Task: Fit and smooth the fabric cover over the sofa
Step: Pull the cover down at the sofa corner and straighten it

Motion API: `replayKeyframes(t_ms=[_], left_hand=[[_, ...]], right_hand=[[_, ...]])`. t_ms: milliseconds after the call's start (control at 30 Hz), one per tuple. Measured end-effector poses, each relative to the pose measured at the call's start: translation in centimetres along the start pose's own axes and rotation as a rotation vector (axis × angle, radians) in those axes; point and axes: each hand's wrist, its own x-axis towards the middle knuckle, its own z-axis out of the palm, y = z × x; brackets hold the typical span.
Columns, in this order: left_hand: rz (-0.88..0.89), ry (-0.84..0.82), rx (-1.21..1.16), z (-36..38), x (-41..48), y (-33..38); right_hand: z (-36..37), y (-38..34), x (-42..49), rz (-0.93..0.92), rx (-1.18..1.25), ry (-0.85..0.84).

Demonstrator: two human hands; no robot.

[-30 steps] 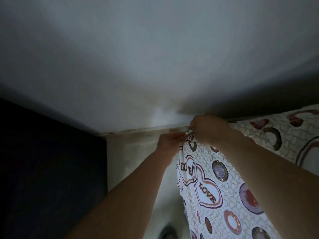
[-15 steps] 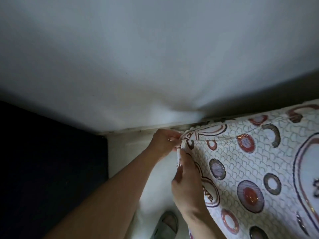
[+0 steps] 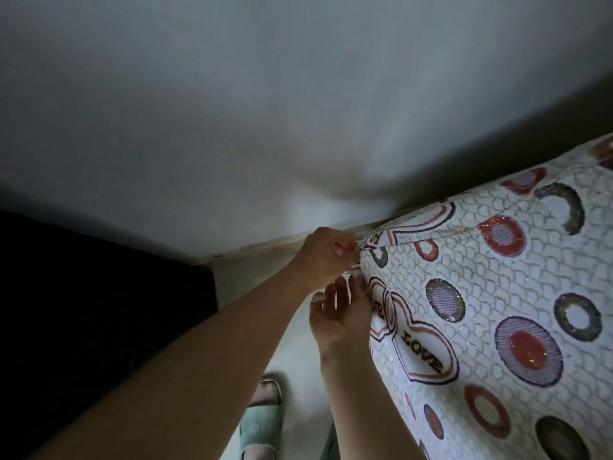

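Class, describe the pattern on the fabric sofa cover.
White, scale-textured sofa cover with red and grey rings and LOVE hearts; head view.

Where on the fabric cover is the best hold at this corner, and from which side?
Probably best to pinch the hem of the fabric cover at the corner, coming from the open side left of it. The cloth lies taut over the faces, so only that edge offers slack. The left hand pinches it there, and the right hand meets the hem just below.
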Motion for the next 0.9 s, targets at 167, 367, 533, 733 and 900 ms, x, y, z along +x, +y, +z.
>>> replayKeyframes(t_ms=[167,367,533,733,900], left_hand=[[0.14,0.022,0.247,0.9,0.4,-0.8],[0.145,-0.02,0.26,1.6,3.6,-2.6],[0.058,-0.124,-0.025,2.2,4.4,-4.2],[-0.051,0.0,-0.094,3.2,2.1,-2.4],[-0.135,-0.002,-0.08,3.6,1.2,-1.5]], right_hand=[[-0.4,0.2,2.1,-0.114,-0.065,-0.032],[-0.7,0.4,6.6,-0.319,-0.175,0.12],[-1.2,-0.1,7.8,-0.387,-0.145,0.077],[-1.8,-0.1,4.6,-0.183,-0.057,-0.028],[-3.1,-0.8,3.2,-0.091,0.025,0.071]])
